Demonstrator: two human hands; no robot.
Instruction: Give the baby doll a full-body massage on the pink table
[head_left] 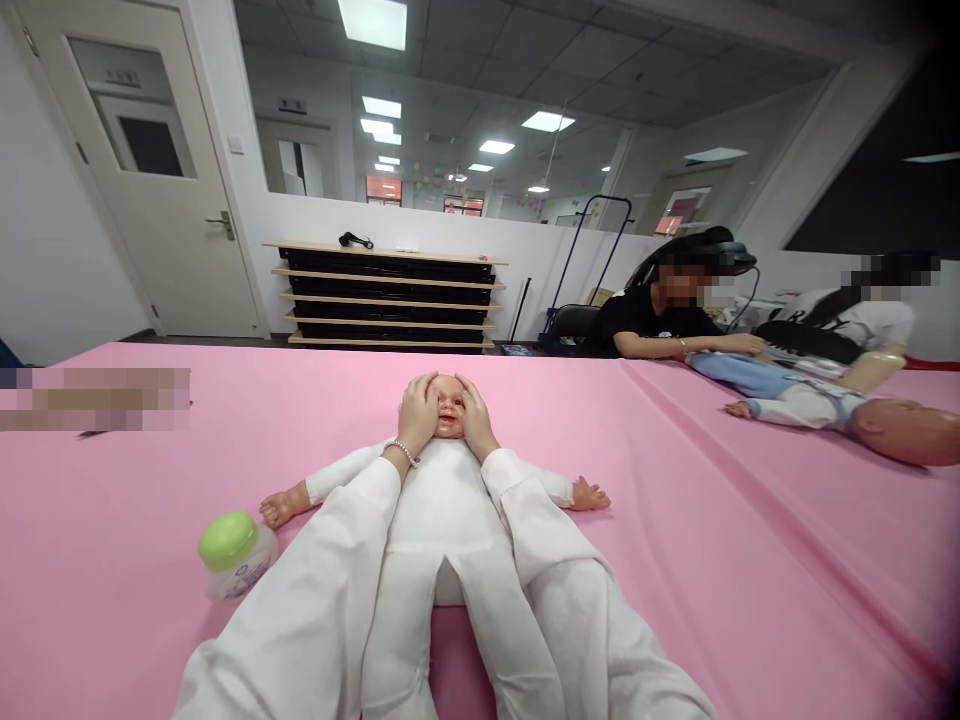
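A baby doll [448, 500] with a white cloth body lies face up on the pink-covered table, its arms spread and its head away from me. My left hand [418, 412] cups the left side of the doll's head, fingers curved over the temple. On the other side, my right hand [478, 415] holds the head in the same way. The doll's face shows between my palms; my fingertips lie at its forehead. By the doll's hand on the left stands a clear jar [238, 560] with a green lid.
Pink cloth [675, 560] covers the table, with creases on the right. Another doll [817, 405] in blue and white lies at the far right, near two seated people. A low stack of shelves [390, 295] stands behind the table; a door [142, 170] is at left.
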